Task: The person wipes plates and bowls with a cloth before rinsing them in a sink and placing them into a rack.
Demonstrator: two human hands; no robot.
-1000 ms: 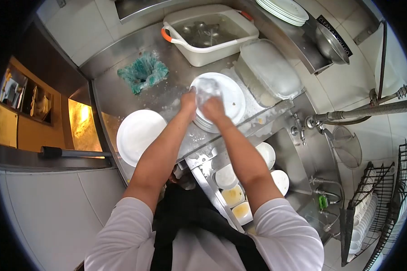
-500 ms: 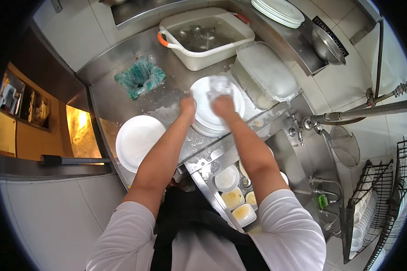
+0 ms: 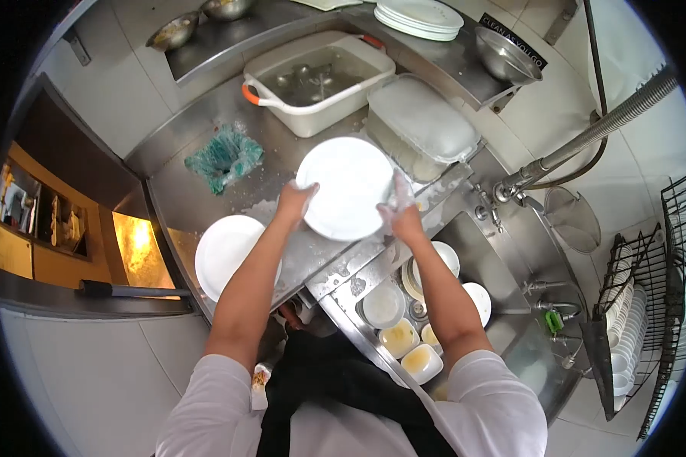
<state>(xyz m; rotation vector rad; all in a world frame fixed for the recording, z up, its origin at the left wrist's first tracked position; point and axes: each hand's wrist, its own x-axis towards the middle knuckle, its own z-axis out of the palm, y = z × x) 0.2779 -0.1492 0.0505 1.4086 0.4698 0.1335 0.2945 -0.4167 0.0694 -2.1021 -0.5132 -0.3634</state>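
A round white plate (image 3: 345, 186) is tilted up between my two hands above the steel counter. My left hand (image 3: 294, 202) grips its left rim, thumb on the upper face. At the right rim is my right hand (image 3: 399, 209), wet with suds, its thumb over the edge and its fingers along the side. The plate hides most of what lies beneath it. Another white plate (image 3: 229, 255) rests on the counter left of my left forearm. A crumpled green plastic bag or net (image 3: 225, 158) lies behind it.
Behind stand a white tub (image 3: 312, 114) of water with utensils and a lidded plastic container (image 3: 423, 118). The sink (image 3: 472, 251) at right holds bowls with yellow residue (image 3: 399, 337). A hose (image 3: 587, 137), shelf plates (image 3: 419, 17) and a wire dish rack (image 3: 640, 289) surround it.
My right hand has moved from the plate's middle, where it held something whitish and blurred, to the right rim. The plate is raised and tilted in both hands. The view has shifted.
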